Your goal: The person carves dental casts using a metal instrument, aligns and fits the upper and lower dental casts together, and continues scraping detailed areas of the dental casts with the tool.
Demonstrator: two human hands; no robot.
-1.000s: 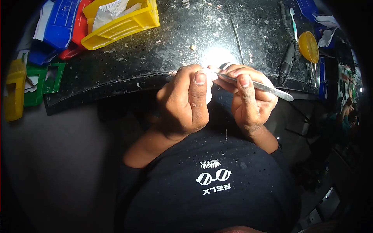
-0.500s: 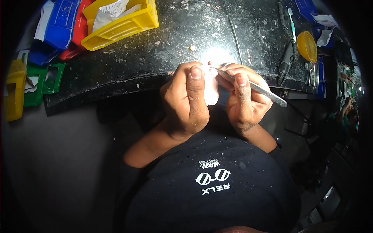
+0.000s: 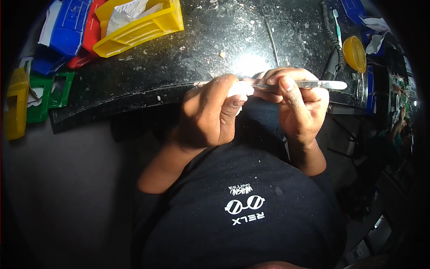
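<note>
Under a bright light at the bench edge, my left hand (image 3: 208,110) is closed around a small, glaring white piece (image 3: 242,89). Its exact kind cannot be made out, and the fingers cover much of it. Pinched between thumb and fingers of my right hand (image 3: 302,98) is a slim metal scalpel (image 3: 324,84), its flat handle sticking out to the right. The working end points left at the white piece, near or touching it; glare hides the contact.
A yellow bin (image 3: 143,31) with papers lies at the back left, beside red (image 3: 92,31) and blue (image 3: 71,31) bins. On the right are a toothbrush (image 3: 337,24), a dark corded handpiece (image 3: 332,65) and a yellow bowl (image 3: 354,54). A thin rod (image 3: 271,40) crosses the dusty bench.
My right hand has moved right and the scalpel has swung from slanting to nearly level. My left hand has turned, tilting the white piece toward the right.
</note>
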